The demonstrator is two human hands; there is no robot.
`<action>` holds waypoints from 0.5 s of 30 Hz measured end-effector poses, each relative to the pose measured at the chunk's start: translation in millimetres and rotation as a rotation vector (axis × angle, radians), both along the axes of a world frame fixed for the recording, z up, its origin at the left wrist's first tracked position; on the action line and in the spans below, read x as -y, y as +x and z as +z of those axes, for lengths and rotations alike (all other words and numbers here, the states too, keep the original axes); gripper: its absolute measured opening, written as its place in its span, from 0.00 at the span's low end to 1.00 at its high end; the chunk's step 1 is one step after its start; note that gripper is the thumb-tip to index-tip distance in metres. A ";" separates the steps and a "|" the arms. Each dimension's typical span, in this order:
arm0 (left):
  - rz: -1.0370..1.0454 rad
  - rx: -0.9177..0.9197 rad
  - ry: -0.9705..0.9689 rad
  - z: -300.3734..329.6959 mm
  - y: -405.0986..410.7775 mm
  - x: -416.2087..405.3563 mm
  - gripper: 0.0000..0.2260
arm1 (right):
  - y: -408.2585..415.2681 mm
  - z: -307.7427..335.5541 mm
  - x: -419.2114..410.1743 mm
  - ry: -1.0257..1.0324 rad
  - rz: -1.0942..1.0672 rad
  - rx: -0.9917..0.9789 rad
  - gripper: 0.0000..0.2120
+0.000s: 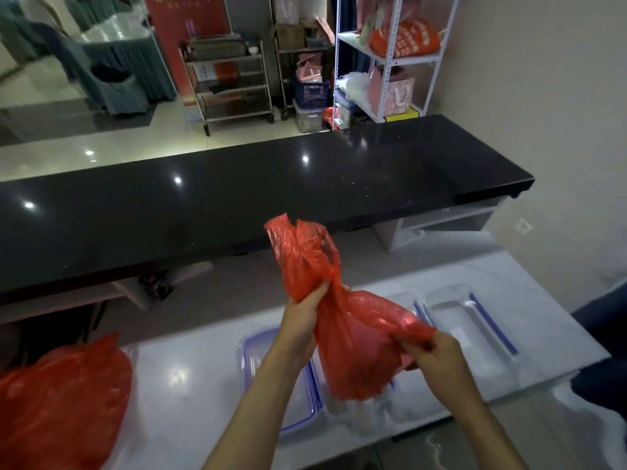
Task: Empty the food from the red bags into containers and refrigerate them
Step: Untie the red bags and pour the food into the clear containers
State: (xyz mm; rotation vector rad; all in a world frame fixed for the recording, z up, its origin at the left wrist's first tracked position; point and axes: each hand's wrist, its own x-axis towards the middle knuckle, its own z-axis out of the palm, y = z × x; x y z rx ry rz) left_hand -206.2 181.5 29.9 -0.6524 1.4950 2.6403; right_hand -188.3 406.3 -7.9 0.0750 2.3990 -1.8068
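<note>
Held bag above containers on worktop; second bag far left; counter behind; contents possibly ice.

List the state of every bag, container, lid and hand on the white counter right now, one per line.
Held red bag: lifted, gripped by both hands, lower end hanging over the middle container.
Left hand: grips the bag's upper part.
Right hand: pinches the bag's side.
Second red bag: resting on the counter, bulging.
Middle container: open.
Right container: open, looks empty.
Blue-trimmed lid: lying on the counter.
</note>
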 end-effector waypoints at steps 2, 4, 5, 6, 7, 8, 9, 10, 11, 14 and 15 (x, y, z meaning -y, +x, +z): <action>0.020 0.038 -0.016 -17.2 -6.8 -7.5 0.09 | -5.3 -4.6 -7.8 -0.028 0.044 0.090 0.05; 0.058 0.080 -0.044 -33.1 -11.8 -14.6 0.16 | -10.7 -9.9 -10.7 -0.048 0.086 0.165 0.04; 0.084 0.101 -0.047 -40.5 -12.4 -16.7 0.16 | -13.3 -13.0 -11.7 -0.059 0.100 0.195 0.04; 0.110 0.126 -0.086 -49.2 -11.5 -17.7 0.14 | -16.0 -16.2 -12.9 -0.066 0.117 0.219 0.03; 0.139 0.147 -0.132 -54.9 -8.1 -19.0 0.11 | -19.4 -20.3 -14.0 -0.064 0.133 0.237 0.02; 0.166 0.174 -0.195 -61.7 -2.4 -18.8 0.11 | -21.9 -23.8 -14.8 -0.056 0.148 0.247 0.01; 0.200 0.194 -0.242 -66.4 6.2 -19.2 0.13 | -24.8 -27.5 -15.1 -0.054 0.153 0.252 0.02; 0.237 0.210 -0.290 -69.4 16.8 -20.7 0.14 | -28.2 -31.6 -15.5 -0.061 0.148 0.261 0.04; 0.262 0.217 -0.323 -68.5 30.0 -24.5 0.13 | -31.8 -35.7 -15.1 -0.074 0.138 0.278 0.07; 0.168 0.208 -0.420 -78.4 70.3 -44.8 0.13 | -38.8 -41.5 -10.4 -0.146 0.113 0.351 0.11; 0.094 0.195 -0.454 -82.9 82.7 -51.4 0.15 | -39.7 -39.6 -6.6 -0.181 0.101 0.369 0.10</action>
